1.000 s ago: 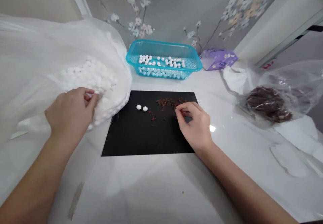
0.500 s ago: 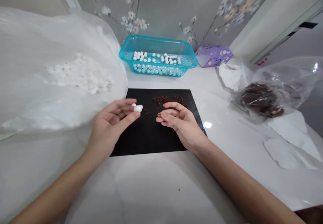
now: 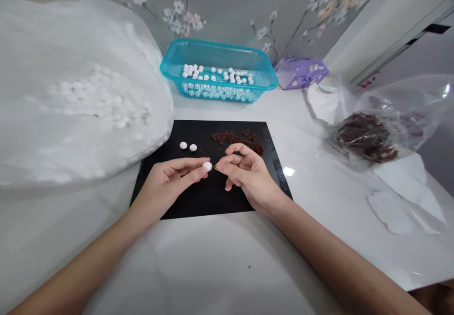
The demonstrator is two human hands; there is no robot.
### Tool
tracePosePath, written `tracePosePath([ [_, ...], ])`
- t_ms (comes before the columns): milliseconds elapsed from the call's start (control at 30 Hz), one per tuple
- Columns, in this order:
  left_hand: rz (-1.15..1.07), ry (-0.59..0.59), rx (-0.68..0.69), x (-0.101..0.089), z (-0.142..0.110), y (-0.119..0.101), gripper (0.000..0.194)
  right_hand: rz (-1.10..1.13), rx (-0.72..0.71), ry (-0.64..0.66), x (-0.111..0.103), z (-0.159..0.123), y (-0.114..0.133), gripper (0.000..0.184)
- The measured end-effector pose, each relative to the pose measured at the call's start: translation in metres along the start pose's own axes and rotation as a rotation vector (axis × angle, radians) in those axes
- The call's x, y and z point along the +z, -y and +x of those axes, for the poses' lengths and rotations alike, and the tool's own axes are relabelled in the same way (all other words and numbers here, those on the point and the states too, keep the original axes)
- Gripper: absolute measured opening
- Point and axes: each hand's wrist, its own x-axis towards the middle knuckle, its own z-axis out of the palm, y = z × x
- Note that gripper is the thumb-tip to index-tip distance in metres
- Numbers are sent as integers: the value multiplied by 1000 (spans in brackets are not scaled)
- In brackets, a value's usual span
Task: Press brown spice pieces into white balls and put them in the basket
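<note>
Basket [image 3: 220, 55] and white bag [image 3: 117, 36] hold balls [image 3: 232, 76]; clear bag [image 3: 422, 92], brown clumps [image 3: 365, 135]. Left hand [image 3: 161, 182] pinches one white bead [image 3: 207, 166], right hand [image 3: 253, 178] a brown scrap [image 3: 215, 167].

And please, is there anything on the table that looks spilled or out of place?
One small brown speck lies off the black mat, on the near part of the white table, apart from the brown bits on the mat, so it looks stray. Nothing else stands out.

Seemingly a home: blossom-patterned wall [image 3: 227, 10]
</note>
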Motion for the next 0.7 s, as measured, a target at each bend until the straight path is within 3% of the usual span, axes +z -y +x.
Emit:
tracePosePath([
  [300,23,24,57,0,-2,1,21,-37,-10,32,3,-1,1,26],
  [700,17,20,92,-2,-2,3,19,-161,-20,33,6,-1,2,36],
])
